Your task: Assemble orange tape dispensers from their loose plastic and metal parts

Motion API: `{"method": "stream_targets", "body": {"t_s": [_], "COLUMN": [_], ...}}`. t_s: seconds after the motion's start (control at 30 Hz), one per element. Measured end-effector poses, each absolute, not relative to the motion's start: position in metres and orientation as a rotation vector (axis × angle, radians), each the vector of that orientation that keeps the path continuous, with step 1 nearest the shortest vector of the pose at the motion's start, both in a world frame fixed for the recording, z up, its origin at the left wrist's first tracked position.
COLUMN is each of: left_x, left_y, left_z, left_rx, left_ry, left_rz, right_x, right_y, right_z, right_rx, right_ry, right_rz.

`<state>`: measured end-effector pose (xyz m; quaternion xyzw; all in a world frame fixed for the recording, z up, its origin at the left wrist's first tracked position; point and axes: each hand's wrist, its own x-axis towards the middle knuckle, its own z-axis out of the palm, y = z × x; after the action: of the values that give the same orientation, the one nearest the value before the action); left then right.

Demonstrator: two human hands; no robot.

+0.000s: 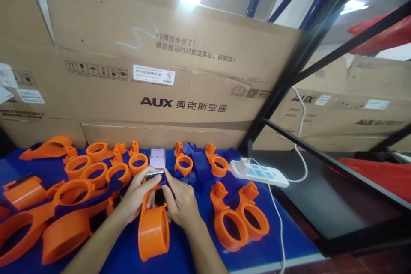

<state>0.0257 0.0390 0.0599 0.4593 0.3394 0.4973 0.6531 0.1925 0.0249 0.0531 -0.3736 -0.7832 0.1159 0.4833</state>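
Both hands are around the upper end of an orange tape dispenser, whose wide ring hangs toward me. My left hand grips its head from the left, with the thumb on a shiny metal strip. From the right, my right hand closes on the same head, its fingers at a dark blue piece. The fingers hide part of the head. Just beyond my hands a phone showing a timer lies on the blue table surface.
Several orange tape dispensers crowd the left. More orange dispenser frames lie at right. Dark blue parts are piled behind my right hand. A white power strip with a cable borders the right edge. Large cardboard boxes stand behind.
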Motion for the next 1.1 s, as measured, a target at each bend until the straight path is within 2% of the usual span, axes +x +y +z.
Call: {"method": "stream_targets", "body": {"t_s": [0.17,0.37,0.7,0.8,0.97,1.1], "left_x": [0.017,0.018,0.018,0.021,0.023,0.024], "left_y": [0.041,0.034,0.047,0.046,0.042,0.043], "left_z": [0.068,0.084,0.06,0.058,0.058,0.053], "left_rx": [0.938,0.847,0.892,0.947,1.088,1.104], "left_ry": [0.671,0.662,0.763,0.818,0.856,0.871], "left_rz": [1.05,1.198,1.19,1.179,1.139,1.088], "right_x": [0.202,0.223,0.229,0.226,0.208,0.198], "right_y": [0.026,0.042,0.042,0.041,0.032,0.028], "right_z": [0.057,0.053,0.053,0.056,0.066,0.067], "right_rx": [-1.062,-1.242,-1.664,-1.478,-0.996,-0.931], "right_ry": [-1.556,-1.138,-1.418,-1.453,-1.769,-1.913], "right_rz": [0.401,0.148,-0.113,-0.016,0.347,0.422]}}
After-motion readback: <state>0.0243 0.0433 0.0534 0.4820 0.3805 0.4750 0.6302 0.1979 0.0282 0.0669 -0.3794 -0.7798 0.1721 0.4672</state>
